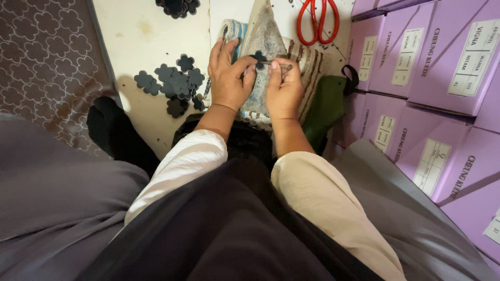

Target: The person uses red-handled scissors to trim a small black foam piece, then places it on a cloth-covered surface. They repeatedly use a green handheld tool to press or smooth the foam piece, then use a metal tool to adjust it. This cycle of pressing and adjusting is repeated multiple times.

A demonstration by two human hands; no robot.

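My left hand (229, 75) pinches a small dark flower-shaped piece (258, 59) between thumb and fingers and rests it on a grey pointed fabric-covered object (265, 31). My right hand (284, 86) grips a thin metal tool (272, 63) whose tip touches the flower piece. Both hands sit close together over the grey object, which lies on striped cloth (307, 62). A pile of the same dark flower pieces (174, 83) lies on the white surface just left of my left hand.
Red-handled scissors (317, 21) lie at the top. Stacked purple boxes (432, 78) fill the right side. A green cloth (325, 106) sits beside them. More dark flower pieces (177, 6) are at the top edge. A patterned mat (47, 62) lies left, and a dark-socked foot (112, 127).
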